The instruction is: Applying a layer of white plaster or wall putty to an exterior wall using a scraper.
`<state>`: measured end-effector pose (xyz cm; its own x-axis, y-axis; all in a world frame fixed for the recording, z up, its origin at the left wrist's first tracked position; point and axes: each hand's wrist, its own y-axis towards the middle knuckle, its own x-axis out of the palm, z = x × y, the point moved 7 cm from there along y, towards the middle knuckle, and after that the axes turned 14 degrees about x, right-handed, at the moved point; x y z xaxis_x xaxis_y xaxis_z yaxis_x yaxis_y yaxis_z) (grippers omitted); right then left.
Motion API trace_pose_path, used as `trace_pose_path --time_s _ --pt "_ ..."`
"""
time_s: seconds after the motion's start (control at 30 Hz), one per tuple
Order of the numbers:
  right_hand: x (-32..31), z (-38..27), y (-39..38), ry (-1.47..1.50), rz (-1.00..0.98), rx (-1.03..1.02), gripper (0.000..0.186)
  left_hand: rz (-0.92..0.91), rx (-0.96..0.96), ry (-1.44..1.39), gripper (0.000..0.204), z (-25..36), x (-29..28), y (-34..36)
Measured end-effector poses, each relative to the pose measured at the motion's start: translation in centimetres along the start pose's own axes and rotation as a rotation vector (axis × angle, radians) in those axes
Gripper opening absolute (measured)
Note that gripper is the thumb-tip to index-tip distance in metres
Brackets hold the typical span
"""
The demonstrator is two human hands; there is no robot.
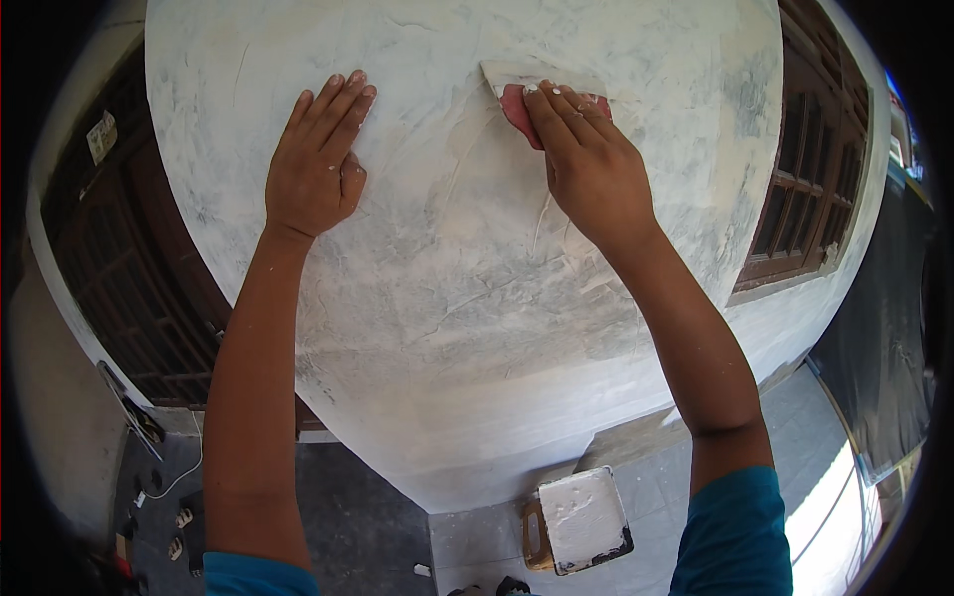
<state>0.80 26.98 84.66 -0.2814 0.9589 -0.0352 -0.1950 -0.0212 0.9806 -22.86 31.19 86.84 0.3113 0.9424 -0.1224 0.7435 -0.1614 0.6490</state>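
Observation:
A white-coated wall (427, 258) with grey smears and trowel marks fills the middle of the view. My right hand (591, 149) grips a putty knife (519, 107) with a red handle and a wide pale blade, pressed against the wall at the upper right. White specks dot those fingertips. Off to the left, my left hand (318, 159) lies flat on the wall, fingers stretched out and holding nothing. Below, a tray of white putty (584, 519) with a dark rim stands low by the foot of the wall.
Dark wooden doors (119, 258) are on the left, and a brown window with panes (810, 169) is on the right. A white cable (189, 475) and slippers (179, 536) lie on the dark floor at lower left. Dark sheeting (874, 328) hangs at far right.

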Motion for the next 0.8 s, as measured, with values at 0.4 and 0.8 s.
trace_pose_path --time_s 0.4,0.8 --pt "-1.7 -3.4 -13.6 0.149 -0.472 0.062 0.037 0.005 -0.017 -0.022 0.066 0.2 0.5 -0.3" --pt "3.2 1.1 -11.4 -0.061 -0.205 0.093 0.050 0.019 0.002 0.002 0.066 0.0 0.5 0.1"
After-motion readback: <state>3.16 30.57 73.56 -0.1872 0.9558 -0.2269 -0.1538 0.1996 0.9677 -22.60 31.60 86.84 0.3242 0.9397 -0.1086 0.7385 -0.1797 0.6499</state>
